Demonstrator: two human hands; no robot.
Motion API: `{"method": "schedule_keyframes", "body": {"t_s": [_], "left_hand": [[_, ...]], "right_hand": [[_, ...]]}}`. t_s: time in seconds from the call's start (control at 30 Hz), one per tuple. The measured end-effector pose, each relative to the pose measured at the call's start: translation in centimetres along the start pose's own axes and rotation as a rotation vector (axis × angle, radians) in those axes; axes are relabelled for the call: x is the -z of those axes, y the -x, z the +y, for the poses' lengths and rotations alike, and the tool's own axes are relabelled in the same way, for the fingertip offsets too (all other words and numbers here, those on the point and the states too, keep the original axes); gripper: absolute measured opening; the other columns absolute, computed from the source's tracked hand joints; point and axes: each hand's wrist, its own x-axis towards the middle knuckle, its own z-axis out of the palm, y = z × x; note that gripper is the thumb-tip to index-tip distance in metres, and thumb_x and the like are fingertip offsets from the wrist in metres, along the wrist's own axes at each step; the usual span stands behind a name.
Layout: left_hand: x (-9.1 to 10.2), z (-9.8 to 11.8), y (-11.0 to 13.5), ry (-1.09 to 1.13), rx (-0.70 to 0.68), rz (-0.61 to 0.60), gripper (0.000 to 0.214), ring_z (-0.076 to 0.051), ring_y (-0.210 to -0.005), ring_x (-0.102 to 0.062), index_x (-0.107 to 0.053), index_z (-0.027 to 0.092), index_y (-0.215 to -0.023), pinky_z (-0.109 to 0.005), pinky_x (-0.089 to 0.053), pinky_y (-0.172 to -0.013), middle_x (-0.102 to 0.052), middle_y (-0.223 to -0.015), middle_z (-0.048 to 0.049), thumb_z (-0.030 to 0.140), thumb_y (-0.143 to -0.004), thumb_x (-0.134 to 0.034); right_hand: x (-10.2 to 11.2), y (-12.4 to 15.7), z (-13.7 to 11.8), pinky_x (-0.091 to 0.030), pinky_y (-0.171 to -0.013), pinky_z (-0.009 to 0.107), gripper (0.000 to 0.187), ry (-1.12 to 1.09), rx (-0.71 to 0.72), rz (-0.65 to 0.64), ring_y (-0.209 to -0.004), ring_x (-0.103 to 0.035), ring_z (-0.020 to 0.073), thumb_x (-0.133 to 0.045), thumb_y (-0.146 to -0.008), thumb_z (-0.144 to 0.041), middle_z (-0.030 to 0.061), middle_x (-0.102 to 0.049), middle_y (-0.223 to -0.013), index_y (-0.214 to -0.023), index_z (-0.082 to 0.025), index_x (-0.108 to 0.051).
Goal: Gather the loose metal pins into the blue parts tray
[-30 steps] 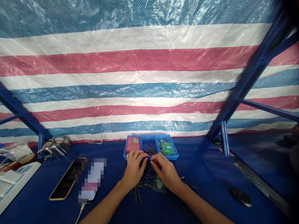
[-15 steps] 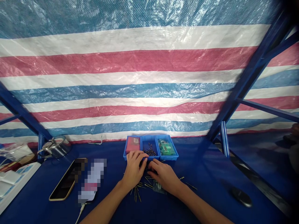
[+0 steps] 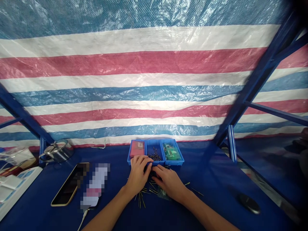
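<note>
My left hand (image 3: 139,170) is at the front edge of the left blue bin (image 3: 128,156), its fingers curled and the thumb drawn in towards them. Close beside it, my right hand (image 3: 168,180) has its fingers bent in a pinch in front of the middle blue bin (image 3: 153,143). Whatever the fingertips hold is hidden. Thin metal rods that look like drill bits (image 3: 141,197) lie scattered below and around both hands. More of these drill bits (image 3: 156,156) stand in the middle bin. A small clear plastic bag (image 3: 164,194) lies partly under my right hand.
The left bin holds a red packet (image 3: 137,148); the right blue bin (image 3: 182,160) holds green-printed packets (image 3: 172,152). Two phones (image 3: 69,186) (image 3: 96,186), one cabled, lie left. A steel pot (image 3: 59,151) stands behind them. A black mouse (image 3: 249,202) sits right, near blue frame posts (image 3: 232,144).
My right hand has shifted very slightly, its fingertips moving a little. The left hand, bins and scattered drill bits stay where they were.
</note>
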Motion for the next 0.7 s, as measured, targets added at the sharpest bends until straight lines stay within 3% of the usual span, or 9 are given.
{"method": "schedule_keyframes", "body": {"t_s": [0.27,0.7], "left_hand": [[-0.12,-0.13,0.11,0.004,-0.008,0.009,0.019,-0.025,-0.114,-0.057,-0.069,0.029,-0.118,-0.043,-0.042,-0.097,-0.069,-0.119,-0.0037,0.024,-0.109,-0.053],[-0.03,-0.07,-0.02,0.031,-0.004,-0.001,0.019,-0.026,-0.114,-0.056,-0.068,0.029,-0.117,-0.045,-0.041,-0.097,-0.068,-0.119,-0.0044,0.026,-0.11,-0.051]], "right_hand": [[0.11,-0.11,0.0,-0.042,-0.061,0.025,0.009,0.02,-0.01,-0.025,-0.08,-0.072,0.0177,-0.07,-0.1,-0.019,-0.0013,-0.07,-0.103,-0.105,-0.024,-0.064],[-0.43,-0.1,0.14,-0.046,-0.061,0.026,0.02,0.061,-0.027,0.026,-0.081,-0.074,0.0194,-0.065,-0.102,-0.021,0.0016,-0.072,-0.106,-0.121,-0.024,-0.064]]}}
